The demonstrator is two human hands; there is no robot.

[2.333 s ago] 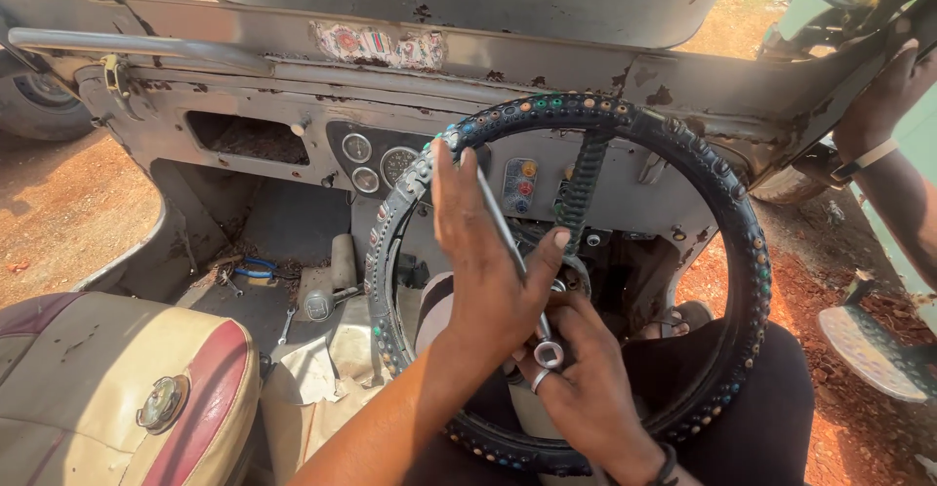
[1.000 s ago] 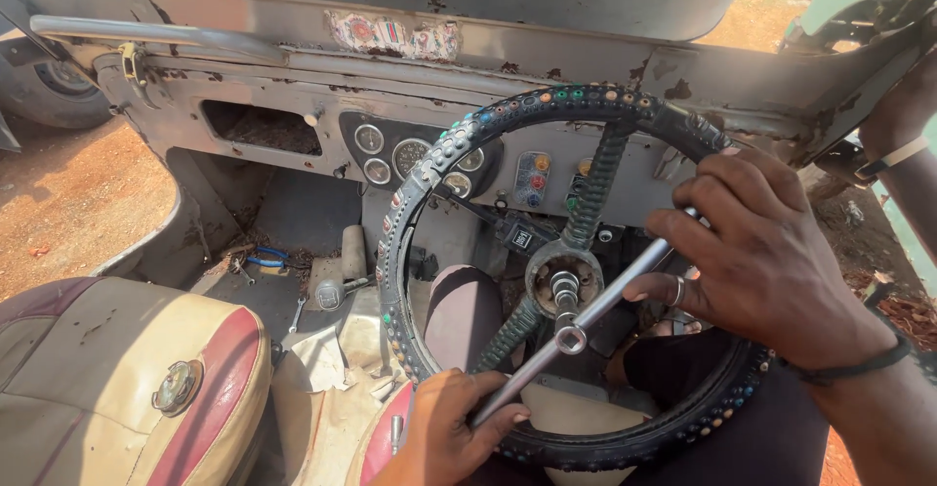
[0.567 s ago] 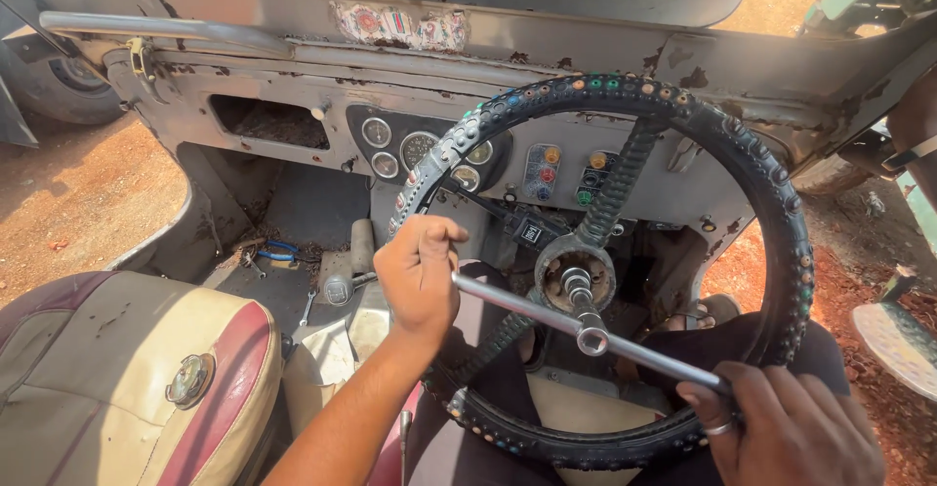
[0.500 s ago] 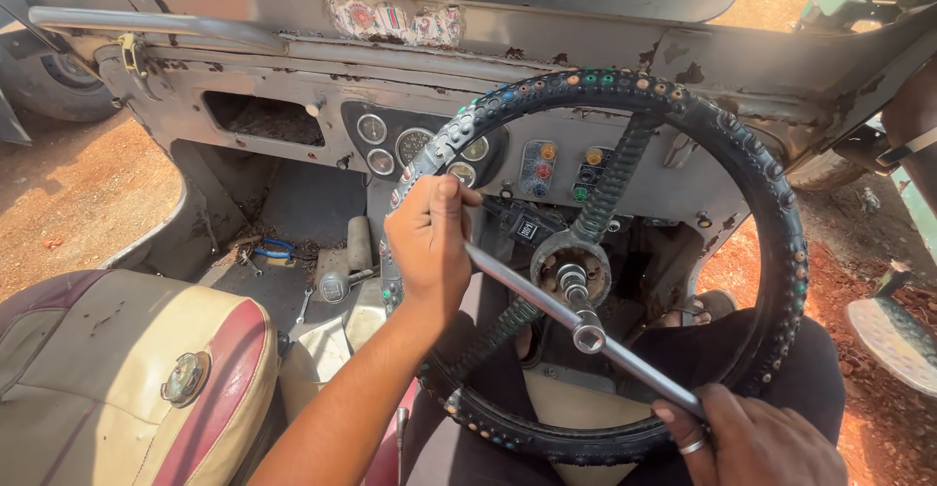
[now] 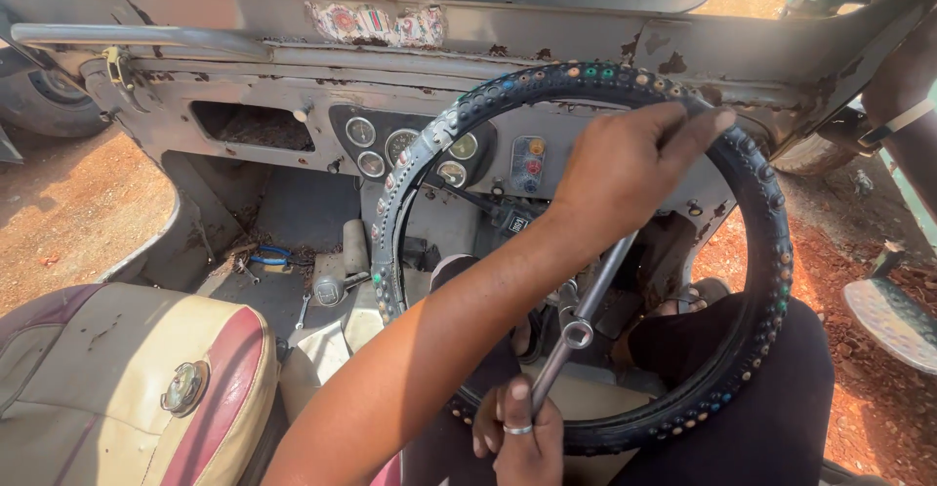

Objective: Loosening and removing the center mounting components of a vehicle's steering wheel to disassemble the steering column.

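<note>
Head view: person sits behind the steering wheel of a stripped old vehicle w/ a peeling grey dash. A long metal bar wrench runs diagonally across the wheel, its middle seated on the hub nut at the wheel's centre. Left hand is clenched on the bar's upper end, near the top right of the rim, forearm crossing the wheel. Right hand is wrapped round the bar's lower end, just inside the bottom of the rim; a ring shows on one finger.

Risks, as I judge them:
- Socket sits on the nut w/ hands far out on both ends; uneven push could tip it off the nut and round the corners.
- If it slips, upper knuckles are close to the studded rim and the dash edge, so they'd get skinned.
- Lower hand is near the person's lap and the rim; a sudden release could jam fingers btwn bar and rim.
- Wheel may turn w/ the bar, since nothing visible holds it.

Loose tools lie on the floor by the worn seat, well apart from both hands.
</note>
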